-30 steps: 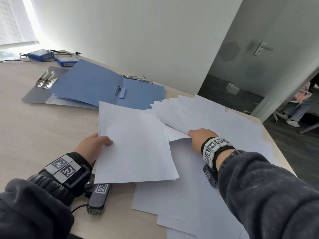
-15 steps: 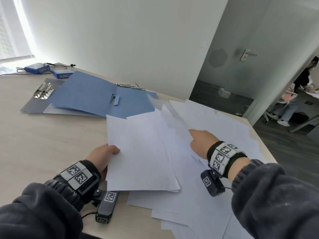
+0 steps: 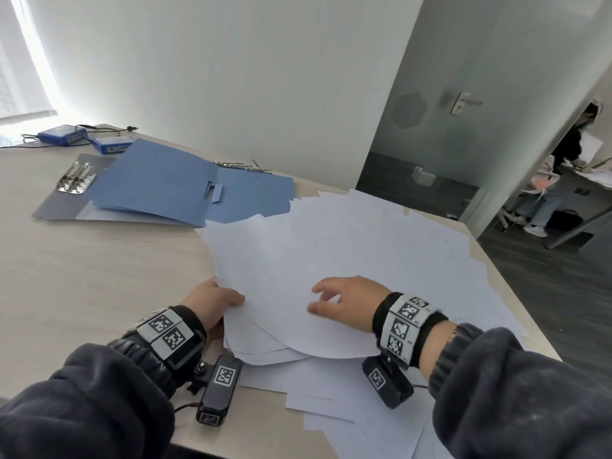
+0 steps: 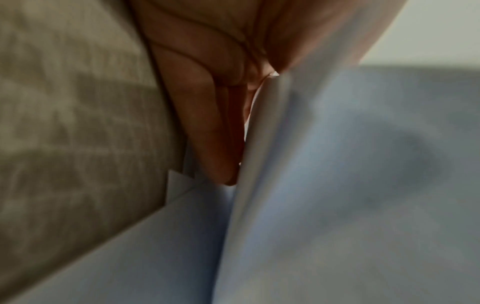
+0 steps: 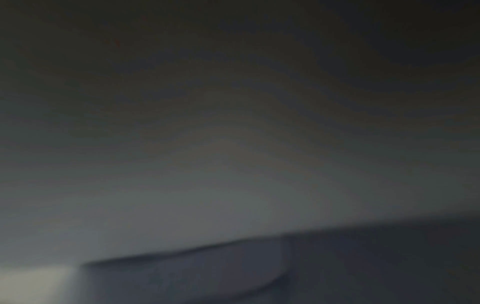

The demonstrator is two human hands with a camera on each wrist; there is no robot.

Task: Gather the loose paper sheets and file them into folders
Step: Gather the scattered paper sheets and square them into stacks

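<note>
A held stack of white sheets point(image 3: 275, 276) lies at the near middle of the table. My left hand point(image 3: 228, 303) grips its left edge, thumb on top. In the left wrist view the fingers point(image 4: 207, 123) sit under the sheets point(image 4: 324, 185). My right hand point(image 3: 319, 298) rests on top of the stack with its fingers relaxed. More loose sheets point(image 3: 414, 246) fan out over the right of the table and under the stack. An open blue folder point(image 3: 165, 183) lies at the far left. The right wrist view is dark and blurred.
A grey binder point(image 3: 59, 207) with a metal clip point(image 3: 76, 178) lies under the blue folder. Blue boxes with cables point(image 3: 59, 134) sit at the far left corner. Bare table point(image 3: 99, 276) shows left of the stack. An open doorway with a person point(image 3: 563, 167) is at the right.
My right hand came back from the far right pile with a sheet and laid it on the stack in my left hand. It now rests on top of it.
</note>
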